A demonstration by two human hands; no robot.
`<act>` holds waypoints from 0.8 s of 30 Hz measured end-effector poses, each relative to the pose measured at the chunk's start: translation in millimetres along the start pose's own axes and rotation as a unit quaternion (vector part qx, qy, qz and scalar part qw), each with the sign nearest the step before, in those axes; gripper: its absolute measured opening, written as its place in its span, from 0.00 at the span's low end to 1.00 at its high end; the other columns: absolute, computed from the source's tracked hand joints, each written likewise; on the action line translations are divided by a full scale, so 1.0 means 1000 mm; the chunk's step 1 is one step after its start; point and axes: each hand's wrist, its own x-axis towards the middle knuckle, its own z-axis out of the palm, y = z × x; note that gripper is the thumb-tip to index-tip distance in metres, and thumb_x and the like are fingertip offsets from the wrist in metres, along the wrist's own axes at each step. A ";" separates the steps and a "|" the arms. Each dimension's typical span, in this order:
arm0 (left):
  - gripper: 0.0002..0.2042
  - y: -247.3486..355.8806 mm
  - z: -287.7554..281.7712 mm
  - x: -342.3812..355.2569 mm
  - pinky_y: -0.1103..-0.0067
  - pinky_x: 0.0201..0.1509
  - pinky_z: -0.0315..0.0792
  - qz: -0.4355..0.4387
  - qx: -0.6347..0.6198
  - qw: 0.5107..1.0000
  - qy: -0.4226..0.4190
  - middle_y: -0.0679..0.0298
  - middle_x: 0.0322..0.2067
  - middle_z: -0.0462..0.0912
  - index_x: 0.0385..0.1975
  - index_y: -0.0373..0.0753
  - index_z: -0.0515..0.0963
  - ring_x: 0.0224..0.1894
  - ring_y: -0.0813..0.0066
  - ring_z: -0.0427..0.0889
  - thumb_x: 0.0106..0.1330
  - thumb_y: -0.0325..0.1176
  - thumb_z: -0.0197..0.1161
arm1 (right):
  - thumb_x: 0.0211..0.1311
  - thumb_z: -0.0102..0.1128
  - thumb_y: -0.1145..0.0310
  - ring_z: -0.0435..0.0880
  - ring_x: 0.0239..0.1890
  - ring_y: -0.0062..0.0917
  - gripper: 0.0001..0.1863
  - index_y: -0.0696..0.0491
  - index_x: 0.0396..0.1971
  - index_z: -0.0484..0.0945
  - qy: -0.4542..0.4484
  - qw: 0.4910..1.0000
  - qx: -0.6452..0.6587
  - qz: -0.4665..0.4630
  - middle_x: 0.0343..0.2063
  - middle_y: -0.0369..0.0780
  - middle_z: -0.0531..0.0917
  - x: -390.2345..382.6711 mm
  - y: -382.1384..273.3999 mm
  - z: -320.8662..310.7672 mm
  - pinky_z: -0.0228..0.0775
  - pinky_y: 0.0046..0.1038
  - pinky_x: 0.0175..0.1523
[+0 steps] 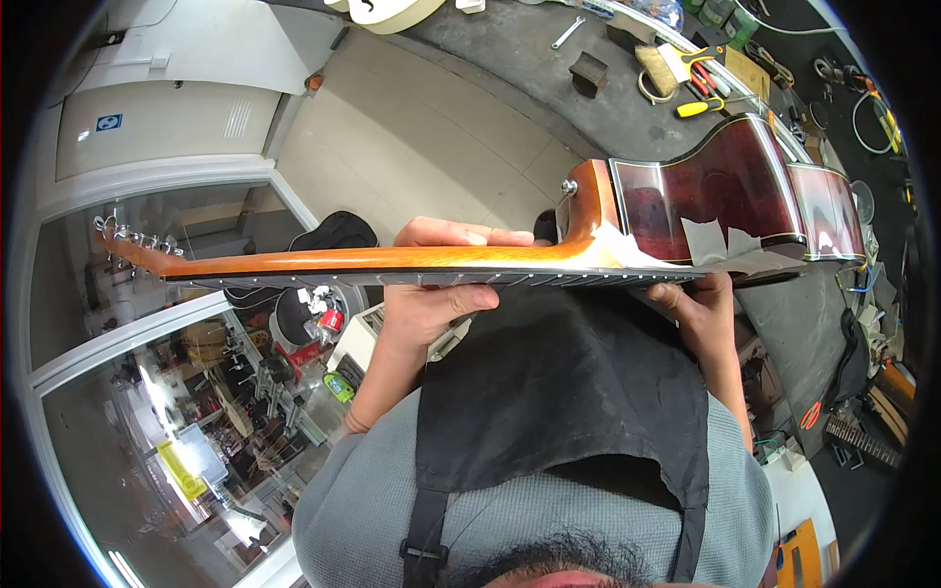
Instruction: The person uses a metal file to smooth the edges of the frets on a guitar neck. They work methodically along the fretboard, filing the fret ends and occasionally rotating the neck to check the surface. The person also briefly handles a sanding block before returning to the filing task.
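Note:
An acoustic guitar (701, 196) is held on edge across my front, its dark red glossy body at the right and its headstock (142, 251) with tuning pegs at the far left. My left hand (417, 312) grips the orange-brown neck (353, 260), fingers on the far side and thumb along the fretboard's near side. Close to the body end of the fretboard, my right hand (704, 312) holds the guitar with its thumb at the edge; its other fingers are mostly hidden. Pale masking tape (720, 245) sticks to the body beside the fretboard. A metal strap button (569, 186) shows on the neck heel.
Beyond the guitar runs a dark workbench (510, 49) bearing a wrench (568, 32), a small dark block (588, 74), a brush (667, 67) and a yellow-handled screwdriver (699, 107). A pale guitar body (397, 12) lies at the top. Glass panels (147, 392) stand at the left.

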 end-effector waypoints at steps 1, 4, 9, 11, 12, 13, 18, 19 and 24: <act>0.27 0.000 -0.002 -0.001 0.54 0.68 0.86 -0.003 -0.007 1.000 -0.005 0.35 0.57 0.88 0.58 0.37 0.74 0.64 0.44 0.89 0.63 0.24 0.83 | 0.66 0.86 0.70 0.89 0.44 0.18 0.16 0.60 0.48 0.91 0.001 1.000 -0.003 0.005 0.40 0.35 0.94 0.001 -0.001 0.001 0.80 0.25 0.52; 0.26 -0.001 -0.006 -0.002 0.47 0.73 0.82 -0.011 -0.019 1.000 -0.015 0.39 0.57 0.88 0.58 0.35 0.74 0.69 0.36 0.85 0.65 0.16 0.80 | 0.63 0.87 0.72 0.91 0.46 0.20 0.19 0.60 0.50 0.90 0.007 1.000 -0.006 0.025 0.45 0.38 0.95 0.002 0.004 -0.001 0.80 0.27 0.56; 0.26 -0.003 -0.009 -0.003 0.49 0.73 0.82 -0.018 -0.018 1.000 -0.017 0.45 0.55 0.89 0.59 0.36 0.74 0.70 0.36 0.84 0.64 0.14 0.79 | 0.66 0.86 0.70 0.90 0.43 0.19 0.17 0.62 0.47 0.89 0.025 0.999 0.023 0.021 0.40 0.37 0.93 0.005 0.007 0.004 0.81 0.24 0.50; 0.26 -0.002 -0.009 -0.002 0.49 0.73 0.82 -0.020 -0.016 0.999 -0.019 0.47 0.55 0.89 0.59 0.36 0.74 0.70 0.36 0.84 0.64 0.13 0.79 | 0.65 0.87 0.70 0.90 0.42 0.19 0.18 0.62 0.47 0.88 0.029 0.999 0.035 0.015 0.39 0.38 0.93 0.007 0.008 0.006 0.81 0.24 0.49; 0.27 -0.002 -0.009 -0.002 0.49 0.73 0.82 -0.021 -0.016 0.999 -0.019 0.48 0.55 0.89 0.59 0.37 0.74 0.70 0.36 0.84 0.64 0.13 0.79 | 0.65 0.87 0.69 0.90 0.42 0.19 0.18 0.62 0.47 0.88 0.029 0.999 0.040 0.007 0.39 0.38 0.93 0.009 0.009 0.006 0.81 0.24 0.48; 0.27 -0.002 -0.009 -0.002 0.49 0.73 0.82 -0.020 -0.015 1.000 -0.017 0.47 0.55 0.89 0.59 0.37 0.74 0.70 0.36 0.84 0.64 0.13 0.79 | 0.65 0.87 0.69 0.90 0.42 0.19 0.19 0.62 0.47 0.87 0.030 0.999 0.045 -0.002 0.38 0.38 0.93 0.011 0.009 0.007 0.81 0.24 0.47; 0.26 0.002 -0.004 -0.001 0.52 0.70 0.85 -0.022 0.008 1.000 -0.007 0.40 0.59 0.87 0.61 0.36 0.73 0.69 0.37 0.84 0.66 0.11 0.76 | 0.63 0.89 0.65 0.88 0.39 0.18 0.21 0.62 0.45 0.86 0.030 0.999 0.021 -0.002 0.36 0.37 0.92 0.020 0.016 0.004 0.77 0.24 0.42; 0.26 0.003 -0.001 -0.001 0.52 0.70 0.86 -0.025 0.004 1.000 0.004 0.38 0.60 0.85 0.61 0.35 0.73 0.69 0.38 0.84 0.67 0.11 0.74 | 0.63 0.89 0.64 0.87 0.38 0.17 0.21 0.61 0.43 0.86 0.040 0.999 0.026 -0.002 0.36 0.37 0.91 0.022 0.015 0.006 0.76 0.24 0.42; 0.24 0.004 0.006 -0.001 0.53 0.67 0.89 -0.047 -0.010 0.998 0.051 0.33 0.65 0.82 0.66 0.30 0.71 0.70 0.41 0.83 0.72 0.09 0.65 | 0.65 0.87 0.53 0.77 0.36 0.15 0.26 0.59 0.39 0.81 0.027 0.999 -0.037 -0.017 0.33 0.32 0.83 0.043 0.010 0.001 0.69 0.24 0.39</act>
